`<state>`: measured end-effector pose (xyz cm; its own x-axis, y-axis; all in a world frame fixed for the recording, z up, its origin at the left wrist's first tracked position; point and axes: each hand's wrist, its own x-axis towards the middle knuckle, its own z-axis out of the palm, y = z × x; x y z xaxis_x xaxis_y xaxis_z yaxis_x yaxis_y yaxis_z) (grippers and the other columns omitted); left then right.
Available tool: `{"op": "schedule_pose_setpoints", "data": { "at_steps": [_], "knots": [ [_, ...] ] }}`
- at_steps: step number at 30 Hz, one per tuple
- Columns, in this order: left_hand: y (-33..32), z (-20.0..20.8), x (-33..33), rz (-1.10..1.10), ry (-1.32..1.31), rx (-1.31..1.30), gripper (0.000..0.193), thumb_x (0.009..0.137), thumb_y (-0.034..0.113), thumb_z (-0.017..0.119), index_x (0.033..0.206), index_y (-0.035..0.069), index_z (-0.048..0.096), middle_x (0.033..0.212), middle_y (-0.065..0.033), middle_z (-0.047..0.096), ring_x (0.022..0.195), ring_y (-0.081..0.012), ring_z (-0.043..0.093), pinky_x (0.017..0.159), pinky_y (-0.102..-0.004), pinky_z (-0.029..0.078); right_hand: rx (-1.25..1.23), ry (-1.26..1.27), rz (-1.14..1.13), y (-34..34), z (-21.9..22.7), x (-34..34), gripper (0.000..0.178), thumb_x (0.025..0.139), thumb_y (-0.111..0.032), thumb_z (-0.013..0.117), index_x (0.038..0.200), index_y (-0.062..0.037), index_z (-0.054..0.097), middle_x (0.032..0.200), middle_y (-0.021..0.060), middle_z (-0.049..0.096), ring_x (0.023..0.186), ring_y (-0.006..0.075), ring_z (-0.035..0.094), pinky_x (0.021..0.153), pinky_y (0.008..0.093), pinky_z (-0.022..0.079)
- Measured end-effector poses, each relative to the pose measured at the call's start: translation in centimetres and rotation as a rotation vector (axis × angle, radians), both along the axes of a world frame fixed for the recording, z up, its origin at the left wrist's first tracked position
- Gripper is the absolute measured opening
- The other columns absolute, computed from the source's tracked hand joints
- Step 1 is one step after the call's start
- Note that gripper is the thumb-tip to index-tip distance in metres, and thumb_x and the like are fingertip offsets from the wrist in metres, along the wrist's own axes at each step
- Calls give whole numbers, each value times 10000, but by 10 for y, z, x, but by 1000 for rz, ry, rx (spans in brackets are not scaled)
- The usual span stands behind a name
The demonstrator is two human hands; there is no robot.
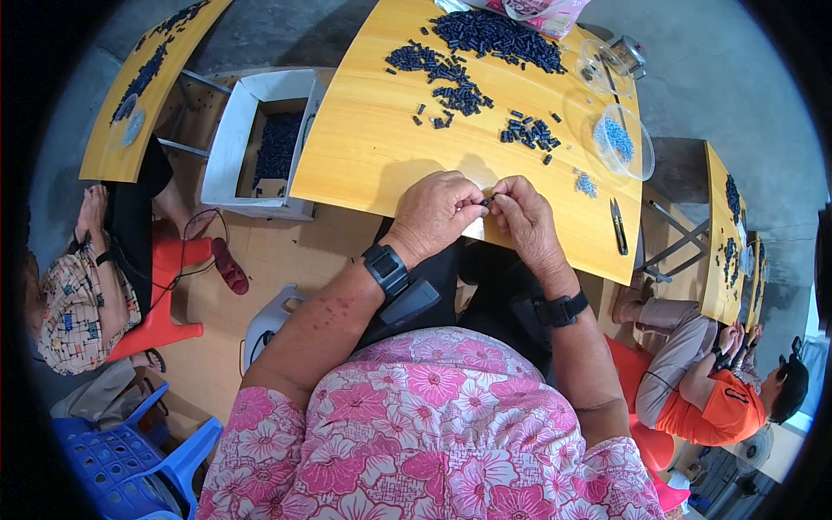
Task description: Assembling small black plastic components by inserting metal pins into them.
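Note:
My left hand (pixel 438 212) and my right hand (pixel 526 221) meet at the near edge of the yellow table (pixel 364 147). Between their pinched fingertips is a small dark cylindrical part (pixel 486 202), mostly covered by the fingers. Just beyond the hands lies a loose cluster of similar dark blue-black parts (pixel 530 132). A few tiny light-blue pieces (pixel 585 184) are scattered right of my right hand. Near them, a pair of black-handled thread snips (pixel 618 227) rests by the table's right edge.
Larger heaps of dark parts (pixel 498 39) cover the far table. At right stand a clear tub (pixel 643 156) of light-blue pieces and another clear container (pixel 598 74). A white box (pixel 227 165) sits left of the table. People sit at other tables on both sides, near a blue chair (pixel 108 464).

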<state>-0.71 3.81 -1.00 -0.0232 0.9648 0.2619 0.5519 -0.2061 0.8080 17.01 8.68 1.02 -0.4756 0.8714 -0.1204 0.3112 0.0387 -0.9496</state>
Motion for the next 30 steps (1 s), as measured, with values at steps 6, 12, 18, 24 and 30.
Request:
{"op": "schedule_pose_setpoints", "data": {
  "at_steps": [6, 12, 18, 24, 30],
  "knots": [
    [-1, 0, 0, 1, 0, 4, 143, 746, 133, 757, 779, 62, 638, 756, -77, 612, 746, -275, 609, 650, -378, 484, -27, 10, 10, 0, 1, 0, 96, 942, -76, 516, 956, -8, 582, 751, 61, 591, 725, 141, 571, 708, 287, 487],
    [-1, -1, 0, 1, 14, 8, 145, 745, 134, 759, 777, 62, 637, 757, -76, 612, 752, -280, 609, 654, -380, 487, -28, -81, 8, 2, 3, -2, 90, 933, -86, 551, 976, -19, 593, 785, 100, 612, 732, 205, 605, 722, 312, 502],
    [-1, -1, 1, 5, 28, -2, 137, 748, 136, 753, 767, 62, 639, 759, -78, 615, 762, -285, 611, 666, -384, 490, 204, -335, 49, 2, 7, -6, 142, 889, -120, 620, 1016, -55, 619, 931, 187, 647, 895, 389, 643, 812, 404, 526],
    [-1, -2, 0, 1, 46, 2, 126, 742, 142, 753, 763, 65, 655, 760, -78, 623, 772, -287, 611, 686, -387, 491, 214, -321, 55, 1, 4, -5, 126, 868, -102, 649, 983, -52, 639, 929, 174, 655, 877, 353, 662, 783, 383, 537],
    [-1, -6, 1, -14, 25, 28, 106, 737, 148, 755, 776, 78, 686, 765, -70, 654, 778, -283, 614, 703, -385, 496, 322, -167, 15, 0, -11, 0, 118, 821, -32, 683, 933, -55, 656, 886, 128, 664, 801, 295, 672, 725, 344, 548]
  ]
}}
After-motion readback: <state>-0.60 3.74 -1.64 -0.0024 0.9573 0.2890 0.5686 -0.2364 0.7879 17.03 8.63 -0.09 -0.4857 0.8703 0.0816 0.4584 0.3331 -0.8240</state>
